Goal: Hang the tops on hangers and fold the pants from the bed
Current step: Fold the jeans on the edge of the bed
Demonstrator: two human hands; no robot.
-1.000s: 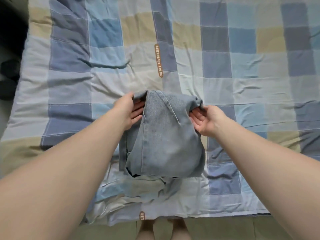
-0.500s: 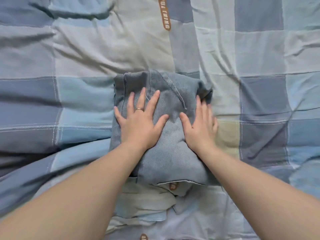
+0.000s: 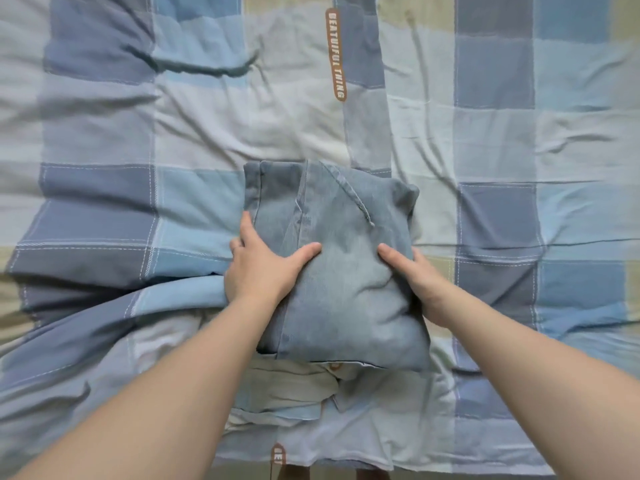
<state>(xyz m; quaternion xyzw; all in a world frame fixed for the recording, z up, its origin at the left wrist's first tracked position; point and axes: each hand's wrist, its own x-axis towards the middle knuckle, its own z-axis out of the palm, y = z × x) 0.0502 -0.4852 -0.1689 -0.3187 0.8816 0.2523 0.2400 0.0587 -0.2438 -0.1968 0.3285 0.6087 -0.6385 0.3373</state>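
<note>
A folded bundle of light-blue denim pants [image 3: 339, 271] lies on the checked bedspread [image 3: 495, 140], near the front middle of the bed. My left hand [image 3: 259, 271] grips its left edge, with the thumb on top and the fingers down the side and partly tucked under. My right hand [image 3: 415, 282] grips the right edge the same way, thumb on the denim and fingers hidden beneath it. No tops or hangers are in view.
The blue, grey and beige quilt is rumpled into thick folds at the front left [image 3: 104, 323]. A bunched fold of bedding [image 3: 291, 393] sits just in front of the pants. The bed's front edge [image 3: 311, 465] runs along the bottom.
Both hands were pressing flat on top of the folded pants half a second ago. They have slid outward to its left and right edges and taken hold of them.
</note>
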